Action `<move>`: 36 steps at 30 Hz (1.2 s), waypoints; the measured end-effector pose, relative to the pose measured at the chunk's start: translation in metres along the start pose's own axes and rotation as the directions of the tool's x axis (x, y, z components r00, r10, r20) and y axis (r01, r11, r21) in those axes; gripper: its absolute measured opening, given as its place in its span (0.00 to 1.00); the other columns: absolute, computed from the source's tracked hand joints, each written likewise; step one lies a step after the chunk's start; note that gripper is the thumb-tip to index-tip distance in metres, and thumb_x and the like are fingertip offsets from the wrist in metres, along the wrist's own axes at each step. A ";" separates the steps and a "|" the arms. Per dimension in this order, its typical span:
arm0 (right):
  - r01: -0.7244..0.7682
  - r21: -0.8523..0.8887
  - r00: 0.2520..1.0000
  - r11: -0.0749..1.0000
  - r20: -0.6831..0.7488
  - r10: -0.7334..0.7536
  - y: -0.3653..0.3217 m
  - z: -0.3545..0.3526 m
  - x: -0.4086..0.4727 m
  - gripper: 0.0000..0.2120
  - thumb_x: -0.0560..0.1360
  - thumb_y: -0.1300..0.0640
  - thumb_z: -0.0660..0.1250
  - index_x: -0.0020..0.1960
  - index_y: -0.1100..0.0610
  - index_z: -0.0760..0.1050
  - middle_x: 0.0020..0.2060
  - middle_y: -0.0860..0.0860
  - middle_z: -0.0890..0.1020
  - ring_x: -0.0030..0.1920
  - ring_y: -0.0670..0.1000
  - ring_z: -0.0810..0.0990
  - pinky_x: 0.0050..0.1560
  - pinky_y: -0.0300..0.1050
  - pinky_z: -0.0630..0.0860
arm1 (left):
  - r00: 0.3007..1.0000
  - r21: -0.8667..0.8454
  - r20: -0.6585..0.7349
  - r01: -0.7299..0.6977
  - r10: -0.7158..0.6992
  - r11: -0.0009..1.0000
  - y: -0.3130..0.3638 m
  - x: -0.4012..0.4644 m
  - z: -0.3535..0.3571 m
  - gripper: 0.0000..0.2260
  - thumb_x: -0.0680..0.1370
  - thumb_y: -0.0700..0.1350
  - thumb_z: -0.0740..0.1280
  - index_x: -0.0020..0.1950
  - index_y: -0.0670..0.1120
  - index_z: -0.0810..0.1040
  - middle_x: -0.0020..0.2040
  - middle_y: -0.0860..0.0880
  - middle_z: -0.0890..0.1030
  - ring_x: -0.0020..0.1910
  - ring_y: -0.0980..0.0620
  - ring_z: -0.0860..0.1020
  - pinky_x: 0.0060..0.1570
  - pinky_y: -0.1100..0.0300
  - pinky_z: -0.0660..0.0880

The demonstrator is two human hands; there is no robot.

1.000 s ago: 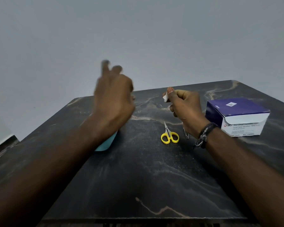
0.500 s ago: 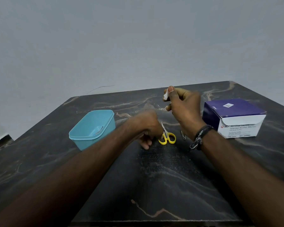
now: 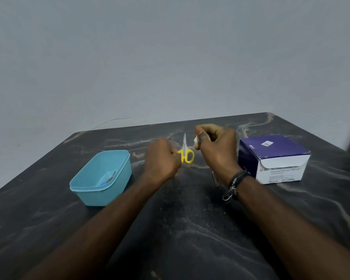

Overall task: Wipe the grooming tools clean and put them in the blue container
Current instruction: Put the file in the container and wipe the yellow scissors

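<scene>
My left hand grips small yellow-handled scissors and holds them above the table, blades pointing up and away. Just right of the blades, my right hand pinches a small white wipe between thumb and fingers. The blue container stands open at the left with a metal tool lying inside it. A thin metal tool lies on the table, partly hidden under my right wrist.
A purple and white box of alcohol swabs stands at the right on the dark marbled table. A plain grey wall rises behind the table's far edge.
My left hand came down from above the container to the scissors, took hold of them and lifted them off the table toward the wipe. My right hand has kept the wipe raised.
</scene>
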State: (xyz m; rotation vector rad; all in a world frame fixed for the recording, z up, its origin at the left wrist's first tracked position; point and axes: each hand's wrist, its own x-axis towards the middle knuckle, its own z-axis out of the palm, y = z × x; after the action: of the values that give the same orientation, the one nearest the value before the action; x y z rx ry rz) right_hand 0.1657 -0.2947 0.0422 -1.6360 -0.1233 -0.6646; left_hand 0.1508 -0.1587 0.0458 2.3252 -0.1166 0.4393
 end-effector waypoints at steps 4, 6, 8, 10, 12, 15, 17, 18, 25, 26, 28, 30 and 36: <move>-0.038 -0.048 0.986 0.998 0.158 0.046 0.003 -0.001 -0.002 0.06 0.76 0.58 0.70 0.43 0.59 0.83 0.30 0.52 0.82 0.29 0.46 0.78 0.32 0.42 0.75 | 0.951 -0.407 -0.299 -0.046 -0.085 0.912 -0.014 -0.005 0.013 0.03 0.78 0.37 0.67 0.47 0.40 0.81 0.34 0.47 0.82 0.27 0.52 0.82 0.27 0.57 0.80; -0.086 -0.070 0.958 0.994 0.267 0.102 0.005 0.002 -0.005 0.08 0.77 0.57 0.69 0.43 0.62 0.82 0.30 0.55 0.81 0.28 0.47 0.77 0.28 0.38 0.71 | 0.943 -0.456 -0.318 -0.065 -0.094 0.888 -0.018 -0.006 0.016 0.04 0.78 0.37 0.68 0.51 0.40 0.81 0.36 0.45 0.83 0.28 0.54 0.82 0.28 0.60 0.80; -0.100 -0.075 0.934 0.992 0.337 0.120 0.007 0.004 -0.008 0.10 0.77 0.57 0.69 0.44 0.64 0.82 0.29 0.54 0.81 0.26 0.46 0.76 0.26 0.35 0.69 | 0.947 -0.473 -0.308 -0.072 -0.088 0.878 -0.021 -0.005 0.015 0.05 0.78 0.38 0.68 0.52 0.39 0.82 0.37 0.45 0.83 0.30 0.54 0.83 0.31 0.58 0.81; -0.068 -0.087 0.916 0.994 0.388 0.096 0.006 0.005 -0.009 0.09 0.77 0.58 0.69 0.45 0.64 0.82 0.28 0.52 0.80 0.25 0.44 0.75 0.25 0.33 0.68 | 0.951 -0.491 -0.299 -0.080 -0.081 0.867 -0.023 -0.005 0.010 0.05 0.78 0.39 0.69 0.52 0.40 0.82 0.38 0.45 0.84 0.32 0.52 0.84 0.35 0.53 0.83; -0.054 -0.093 0.898 0.994 0.431 0.089 0.004 0.007 -0.010 0.09 0.78 0.59 0.68 0.44 0.64 0.82 0.27 0.52 0.79 0.25 0.44 0.74 0.24 0.34 0.68 | 0.950 -0.502 -0.304 -0.095 -0.072 0.859 -0.025 -0.004 0.007 0.05 0.78 0.39 0.69 0.52 0.43 0.82 0.39 0.46 0.85 0.36 0.49 0.84 0.39 0.47 0.83; -0.087 -0.101 0.864 0.991 0.488 0.126 0.002 0.005 -0.009 0.10 0.78 0.59 0.68 0.41 0.63 0.82 0.27 0.51 0.79 0.26 0.47 0.73 0.24 0.36 0.66 | 0.926 -0.489 -0.372 -0.140 -0.061 0.861 -0.024 -0.004 0.001 0.06 0.77 0.38 0.67 0.49 0.48 0.81 0.40 0.48 0.84 0.39 0.46 0.84 0.42 0.43 0.82; -0.114 -0.110 0.835 0.987 0.527 0.156 0.000 0.002 -0.008 0.10 0.78 0.59 0.68 0.41 0.63 0.82 0.27 0.51 0.79 0.26 0.46 0.73 0.23 0.36 0.66 | 0.905 -0.522 -0.418 -0.170 -0.076 0.836 -0.022 -0.003 -0.005 0.07 0.78 0.38 0.66 0.49 0.49 0.80 0.42 0.48 0.83 0.40 0.47 0.83 0.43 0.44 0.82; -0.122 -0.112 0.820 0.986 0.548 0.164 0.000 0.000 -0.008 0.10 0.78 0.59 0.68 0.41 0.64 0.82 0.27 0.52 0.80 0.26 0.45 0.73 0.23 0.36 0.66 | 0.897 -0.556 -0.433 -0.186 -0.091 0.810 -0.021 -0.002 -0.009 0.07 0.78 0.38 0.65 0.49 0.49 0.79 0.42 0.49 0.83 0.39 0.48 0.84 0.43 0.46 0.82; -0.156 -0.048 0.753 0.986 0.641 0.151 -0.003 0.001 -0.012 0.10 0.78 0.59 0.68 0.43 0.64 0.83 0.29 0.52 0.81 0.26 0.44 0.73 0.23 0.35 0.66 | 0.930 -0.932 -0.216 -0.106 -0.298 0.346 -0.011 -0.008 -0.020 0.13 0.75 0.34 0.71 0.58 0.40 0.75 0.44 0.42 0.82 0.36 0.48 0.84 0.35 0.58 0.81; -0.164 -0.039 0.751 0.986 0.643 0.150 -0.003 0.001 -0.012 0.10 0.78 0.59 0.68 0.43 0.64 0.83 0.29 0.52 0.80 0.26 0.44 0.73 0.23 0.35 0.66 | 0.936 -0.953 -0.175 -0.084 -0.305 0.290 -0.010 -0.009 -0.019 0.14 0.74 0.33 0.72 0.58 0.40 0.75 0.43 0.42 0.83 0.36 0.47 0.84 0.36 0.58 0.81; -0.174 -0.024 0.748 0.985 0.647 0.147 -0.002 0.001 -0.012 0.10 0.78 0.58 0.68 0.44 0.64 0.83 0.29 0.53 0.81 0.26 0.44 0.73 0.23 0.35 0.66 | 0.949 -0.967 -0.121 -0.047 -0.292 0.249 -0.008 -0.011 -0.018 0.13 0.72 0.31 0.73 0.55 0.39 0.77 0.42 0.42 0.84 0.40 0.45 0.84 0.38 0.57 0.81; -0.173 -0.020 0.740 0.985 0.657 0.143 -0.001 0.002 -0.013 0.09 0.78 0.58 0.68 0.44 0.63 0.83 0.30 0.53 0.81 0.27 0.45 0.74 0.23 0.35 0.66 | 0.958 -0.966 -0.090 -0.017 -0.273 0.259 -0.007 -0.013 -0.018 0.11 0.71 0.30 0.73 0.51 0.40 0.79 0.43 0.43 0.86 0.44 0.45 0.85 0.40 0.57 0.81; -0.160 -0.013 0.715 0.987 0.688 0.125 -0.001 0.006 -0.016 0.09 0.78 0.58 0.68 0.42 0.60 0.84 0.30 0.53 0.81 0.26 0.45 0.73 0.23 0.35 0.66 | 0.953 -0.943 -0.019 0.084 -0.302 0.323 -0.005 -0.015 -0.018 0.02 0.74 0.37 0.72 0.44 0.43 0.81 0.42 0.44 0.86 0.43 0.46 0.85 0.41 0.54 0.82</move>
State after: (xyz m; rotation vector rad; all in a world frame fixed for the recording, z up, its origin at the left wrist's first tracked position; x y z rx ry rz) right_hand 0.1536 -0.2841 0.0353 -1.7549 -0.5457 0.1056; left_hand 0.1332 -0.1430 0.0492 1.0735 0.0214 0.3266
